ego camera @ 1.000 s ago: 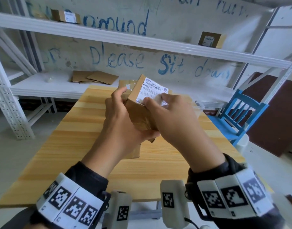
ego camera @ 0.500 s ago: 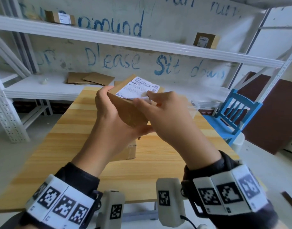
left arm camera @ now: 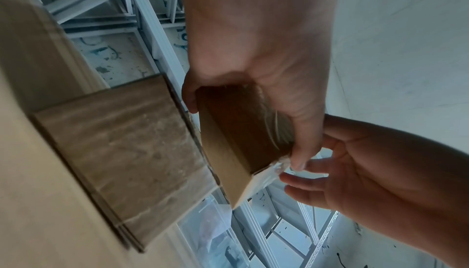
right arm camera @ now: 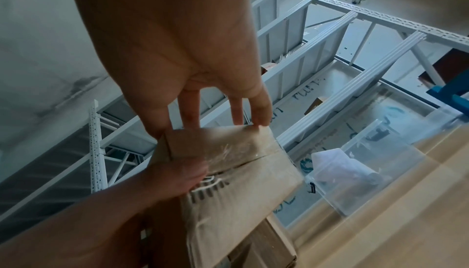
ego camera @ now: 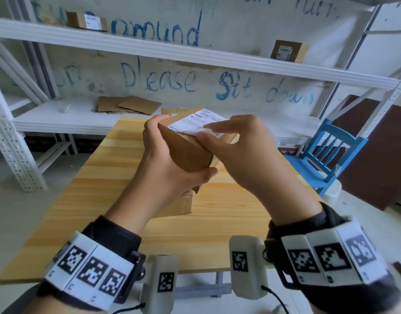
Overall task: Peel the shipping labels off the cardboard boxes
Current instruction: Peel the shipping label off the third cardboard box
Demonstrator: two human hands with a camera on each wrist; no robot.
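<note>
A bare storeroom or makeshift packing room: white perforated-steel shelving (ego camera: 18, 141) lines a rough plastered wall (ego camera: 240, 30) scrawled with blue painted lettering. Labelled cardboard boxes (ego camera: 87, 21) sit on the upper shelf, flattened cardboard sheets (ego camera: 129, 104) on the lower. A plain wooden table (ego camera: 99, 196) stands on pale floor beside a blue wooden chair (ego camera: 326, 155).

We see a brown box (ego camera: 188, 150) with a white label (ego camera: 195, 123) printed in dark text. Under it lies our pale striped wood table (ego camera: 99, 191). Right of the table stands a blue chair (ego camera: 331, 152); behind the table, blue writing (ego camera: 158, 78) crosses the white wall.
</note>
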